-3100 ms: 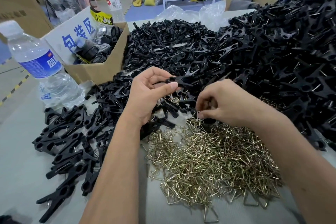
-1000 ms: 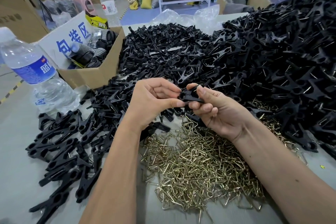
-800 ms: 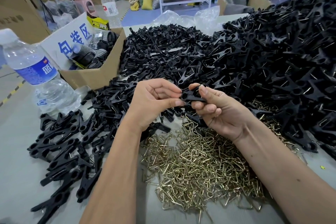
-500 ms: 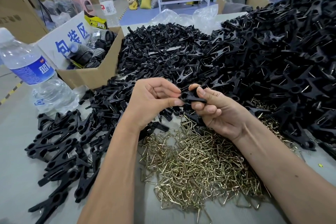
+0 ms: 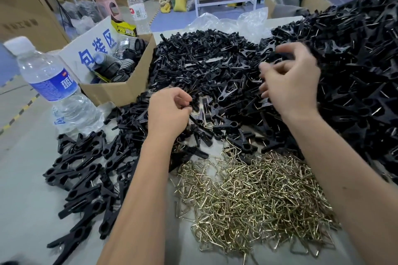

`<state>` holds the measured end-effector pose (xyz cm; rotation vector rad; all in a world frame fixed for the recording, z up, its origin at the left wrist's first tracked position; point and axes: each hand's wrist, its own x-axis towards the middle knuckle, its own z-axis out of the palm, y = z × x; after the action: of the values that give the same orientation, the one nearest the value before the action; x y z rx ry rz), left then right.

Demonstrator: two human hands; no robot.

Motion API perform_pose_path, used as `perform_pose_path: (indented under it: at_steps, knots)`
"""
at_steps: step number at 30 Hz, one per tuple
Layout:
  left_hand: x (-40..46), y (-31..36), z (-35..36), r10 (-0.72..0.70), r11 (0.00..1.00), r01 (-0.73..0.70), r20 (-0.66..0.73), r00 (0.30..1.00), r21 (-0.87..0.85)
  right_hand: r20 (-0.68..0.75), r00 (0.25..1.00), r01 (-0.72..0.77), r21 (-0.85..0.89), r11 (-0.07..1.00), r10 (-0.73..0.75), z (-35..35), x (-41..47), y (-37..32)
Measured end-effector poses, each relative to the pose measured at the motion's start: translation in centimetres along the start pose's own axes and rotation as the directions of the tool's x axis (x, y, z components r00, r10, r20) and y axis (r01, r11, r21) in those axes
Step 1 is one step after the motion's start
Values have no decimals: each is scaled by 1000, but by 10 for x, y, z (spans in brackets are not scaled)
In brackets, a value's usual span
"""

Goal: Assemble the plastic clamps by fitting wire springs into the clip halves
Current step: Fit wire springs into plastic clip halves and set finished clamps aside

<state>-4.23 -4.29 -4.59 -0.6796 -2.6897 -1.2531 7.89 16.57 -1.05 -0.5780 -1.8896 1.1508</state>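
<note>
Left hand (image 5: 170,112) low over the loose black clip halves (image 5: 204,75) at desk centre, fingers curled in, pinching what looks like one black half at the fingertips. Right hand (image 5: 290,84) raised above the heap, fingers spread and loosely bent, motion-blurred; nothing clearly in it. Finished clamps (image 5: 361,75) heaped high on the right, more laid out at left. Wire springs (image 5: 254,196) in a brassy tangle near the desk's front edge, between the forearms.

Handling, judged: halves light, rigid, smooth plastic, best pinched across the flat handle end, leaving the pivot hole free. Springs thin, stiff, springy, prone to snagging neighbours; lift one by its closed bend and shake loose.
</note>
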Motion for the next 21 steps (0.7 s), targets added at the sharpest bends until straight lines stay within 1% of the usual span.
perform_pose_path:
  at_steps: [1, 2, 3, 4, 5, 6, 7, 9, 11, 12, 15, 17, 19, 21]
  knots:
    - [3, 2, 0, -5, 999, 2, 59, 998, 53, 115, 989, 106, -125, 986, -92, 9, -1, -4]
    - [6, 6, 0, -12, 994, 0, 118, 993, 105, 278, 948, 227, -246, 942, -156, 20, -2, -9]
    - [8, 10, 1, -20, 987, -8, 173, 985, 161, 445, 880, 343, -348, 872, -168, 31, -2, -13]
    - [10, 15, 2, -31, 976, -17, 218, 975, 217, 583, 800, 450, -422, 787, -144, 43, -2, -17]
    - [12, 19, 5, -45, 964, -25, 255, 966, 266, 677, 730, 531, -472, 704, -96, 54, -1, -21]
    - [13, 22, 7, -65, 953, -26, 286, 956, 303, 734, 678, 579, -506, 639, -33, 63, 1, -24]
    - [15, 24, 9, -88, 945, -19, 308, 947, 327, 768, 640, 606, -529, 594, 31, 71, 2, -26]
    - [19, 26, 10, -137, 943, 20, 331, 934, 333, 799, 587, 647, -562, 515, 134, 83, 4, -25]
    - [22, 26, 8, -182, 939, 57, 348, 920, 340, 802, 576, 679, -576, 454, 156, 86, 6, -20]
    - [23, 25, 6, -199, 935, 68, 357, 913, 347, 794, 587, 672, -587, 451, 160, 86, 7, -18]
    - [24, 26, 3, -226, 934, 88, 379, 897, 347, 773, 603, 624, -610, 488, 196, 84, 10, -14]
    - [26, 28, 3, -224, 934, 98, 347, 911, 345, 778, 600, 612, -595, 521, 184, 83, 11, -15]
    - [30, 30, 7, -193, 946, 109, 262, 946, 305, 791, 589, 613, -571, 546, 166, 81, 13, -13]
    - [34, 34, 10, -133, 966, 96, 144, 981, 240, 800, 584, 601, -543, 587, 141, 74, 17, -12]
